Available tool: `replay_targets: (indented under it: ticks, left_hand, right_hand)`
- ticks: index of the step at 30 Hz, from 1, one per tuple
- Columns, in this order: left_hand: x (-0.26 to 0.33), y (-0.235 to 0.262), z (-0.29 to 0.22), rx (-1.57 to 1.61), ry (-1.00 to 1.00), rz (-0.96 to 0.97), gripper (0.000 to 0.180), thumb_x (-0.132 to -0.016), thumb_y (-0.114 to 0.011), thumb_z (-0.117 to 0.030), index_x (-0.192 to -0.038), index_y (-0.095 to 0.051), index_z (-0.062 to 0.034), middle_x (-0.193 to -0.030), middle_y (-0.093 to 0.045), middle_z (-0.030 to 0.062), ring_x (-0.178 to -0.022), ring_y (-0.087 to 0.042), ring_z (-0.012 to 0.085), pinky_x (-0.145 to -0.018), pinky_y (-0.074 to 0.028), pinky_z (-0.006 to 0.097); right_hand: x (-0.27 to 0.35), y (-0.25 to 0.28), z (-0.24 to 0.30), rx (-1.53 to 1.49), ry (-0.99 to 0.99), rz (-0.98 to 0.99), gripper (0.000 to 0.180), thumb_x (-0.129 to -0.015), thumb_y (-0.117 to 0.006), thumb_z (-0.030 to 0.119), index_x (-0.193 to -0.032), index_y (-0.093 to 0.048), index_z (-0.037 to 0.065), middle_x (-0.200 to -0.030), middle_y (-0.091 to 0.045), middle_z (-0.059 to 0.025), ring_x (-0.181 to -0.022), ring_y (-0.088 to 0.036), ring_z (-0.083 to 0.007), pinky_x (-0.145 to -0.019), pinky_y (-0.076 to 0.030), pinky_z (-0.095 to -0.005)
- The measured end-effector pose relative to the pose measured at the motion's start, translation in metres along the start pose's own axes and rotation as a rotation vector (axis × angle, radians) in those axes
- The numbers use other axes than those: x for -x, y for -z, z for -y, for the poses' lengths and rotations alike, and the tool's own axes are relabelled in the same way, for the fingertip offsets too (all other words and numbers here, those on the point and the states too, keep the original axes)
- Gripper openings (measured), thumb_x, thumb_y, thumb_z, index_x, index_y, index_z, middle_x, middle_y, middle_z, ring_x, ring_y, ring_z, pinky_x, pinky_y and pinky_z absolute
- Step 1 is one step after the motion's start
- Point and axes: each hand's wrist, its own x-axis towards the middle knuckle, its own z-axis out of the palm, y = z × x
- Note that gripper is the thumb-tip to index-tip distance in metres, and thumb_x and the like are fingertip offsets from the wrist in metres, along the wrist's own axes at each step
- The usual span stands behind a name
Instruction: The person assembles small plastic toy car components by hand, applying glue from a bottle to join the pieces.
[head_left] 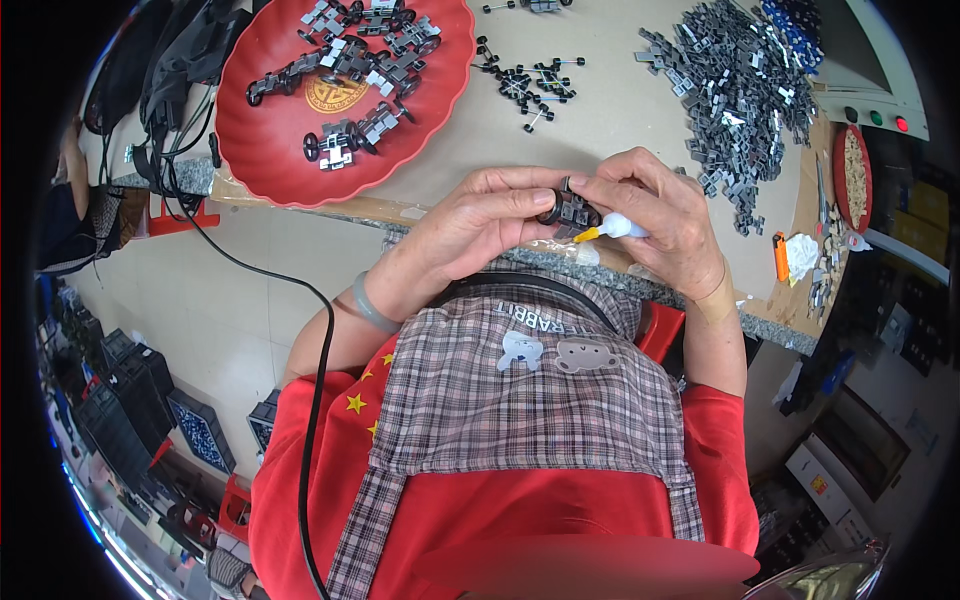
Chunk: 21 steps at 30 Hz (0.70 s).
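- My left hand (478, 215): thumb and fingers closed in on a small black-and-grey wheeled piece (574, 214), pinching it from its left side.
- My right hand (668, 222): fingers curled, almost no gap, gripping a small white bottle (622, 227) with a yellow tip; fingertips also up by the wheeled piece, firm contact there can't tell.
- Wheeled piece sits between my two hands, held up over the near edge of the table (625, 120); yellow tip points left, right at its lower side, touching or just beside, can't tell which.
- Red scalloped tray (262, 155), far left of table: several wheeled assemblies (350, 58) lying in it, jumbled.
- Loose black wheel-and-axle sets (528, 88): scattered right of tray, beyond my hands.
- Big heap of small grey parts (735, 95), right side; blue parts (797, 28) at its far end.
- Orange lighter (780, 257) near table's right edge, crumpled white wad (801, 257) just beside it.
- Red dish (866, 206) farther right, pale bits inside.
- Black cable (318, 400) runs down past my left arm.
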Motion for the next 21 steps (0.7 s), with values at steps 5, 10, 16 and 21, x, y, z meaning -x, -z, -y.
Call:
replay_targets:
  ticks: [5, 10, 16, 21]
  left_hand:
    - [-0.001, -0.006, -0.001, 0.086, -0.048, 0.021, 0.032, -0.093, -0.049, -0.011, -0.119, -0.054, 0.0083, -0.115, -0.059, 0.0137, -0.106, -0.058, 0.0174, -0.091, -0.049, 0.032]
    - [-0.004, -0.005, 0.0, 0.016, -0.028, -0.073, 0.031, -0.091, -0.051, -0.011, -0.116, -0.056, 0.0073, -0.11, -0.061, 0.0134, -0.104, -0.059, 0.0186, -0.091, -0.049, 0.034]
    - [-0.002, -0.012, -0.009, 0.005, -0.018, -0.031, 0.029, -0.089, -0.054, -0.014, -0.112, -0.057, 0.0037, -0.115, -0.059, 0.0185, -0.106, -0.06, 0.0229, -0.093, -0.048, 0.037]
    - [-0.005, -0.01, -0.008, 0.017, -0.034, -0.02, 0.026, -0.089, -0.052, -0.015, -0.11, -0.055, 0.0007, -0.118, -0.057, 0.0235, -0.109, -0.058, 0.0283, -0.095, -0.047, 0.039]
  right_hand:
    - [-0.003, -0.001, 0.004, 0.087, 0.031, 0.018, 0.04, -0.061, -0.072, -0.002, -0.1, -0.068, 0.007, -0.084, -0.059, -0.0038, -0.066, -0.062, -0.0173, -0.054, -0.052, -0.0306]
    - [-0.003, -0.002, 0.005, 0.056, 0.012, 0.041, 0.038, -0.063, -0.07, -0.005, -0.099, -0.068, 0.008, -0.086, -0.059, -0.0042, -0.067, -0.063, -0.017, -0.056, -0.053, -0.0304]
    - [0.011, -0.003, -0.009, -0.587, -0.239, -0.195, 0.046, -0.07, -0.07, -0.004, -0.112, -0.05, 0.001, -0.103, -0.057, -0.0098, -0.078, -0.058, -0.011, -0.068, -0.049, -0.0245]
    - [0.031, -0.001, -0.016, -0.756, -0.341, -0.272, 0.035, -0.078, -0.062, 0.002, -0.109, -0.046, 0.001, -0.106, -0.048, -0.0123, -0.086, -0.055, -0.0131, -0.076, -0.048, -0.0256]
